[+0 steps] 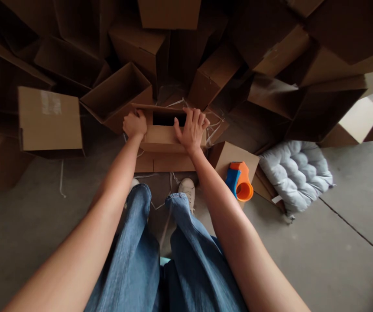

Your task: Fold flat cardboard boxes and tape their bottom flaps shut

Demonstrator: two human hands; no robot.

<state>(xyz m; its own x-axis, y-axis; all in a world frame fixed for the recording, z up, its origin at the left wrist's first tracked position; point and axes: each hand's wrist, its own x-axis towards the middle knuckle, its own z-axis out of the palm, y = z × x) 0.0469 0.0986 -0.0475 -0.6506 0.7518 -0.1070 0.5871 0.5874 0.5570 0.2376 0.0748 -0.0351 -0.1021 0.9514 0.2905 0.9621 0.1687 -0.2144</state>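
Note:
A brown cardboard box point(167, 162) stands on the floor just beyond my shoes, its top partly uncovered with a dark gap between the flaps. At the box's left end my left hand point(135, 123) is closed, its fingers curled over the edge. My right hand point(192, 129) rests on the right part of the top with its fingers spread, holding nothing. Under it lies the near flap point(162, 134), folded inward. The far flap's edge runs behind both hands. Right of the box is an orange and blue tape dispenser point(244, 182).
Many cardboard boxes are heaped along the far side, among them an open one point(118, 97) behind my left hand. A taped box point(50, 119) sits at the left. On the right lies a grey tufted cushion point(296, 175). Loose white strapping point(215, 130) lies around the box.

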